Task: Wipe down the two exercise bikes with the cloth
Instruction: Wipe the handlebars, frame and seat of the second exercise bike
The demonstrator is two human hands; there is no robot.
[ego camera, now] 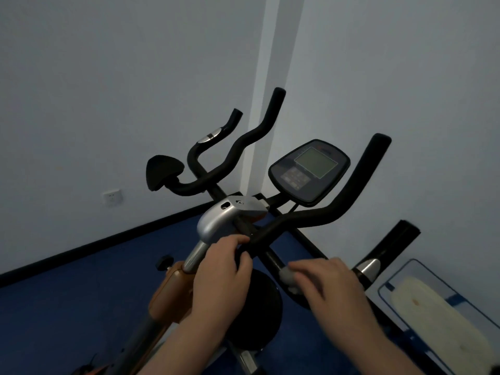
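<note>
While its fingers are curling around the black handlebar (305, 215) near the stem, the left hand (221, 277) is gripping the exercise bike (216, 220) at lower centre. Just right of it, the right hand (330, 288) is pressing a small grey cloth (289, 276) against the bar, fingers bunched over it; most of the cloth is hiding under them. Both forearms are running off the bottom edge. Above, the console (309, 171) is sitting right of centre, its screen too dim to read. A second set of handlebars (243, 142) is rising behind. At lower right, a pale board (438, 320) is getting cut off by the frame. Blue floor (81, 307) is lying open at lower left.
</note>
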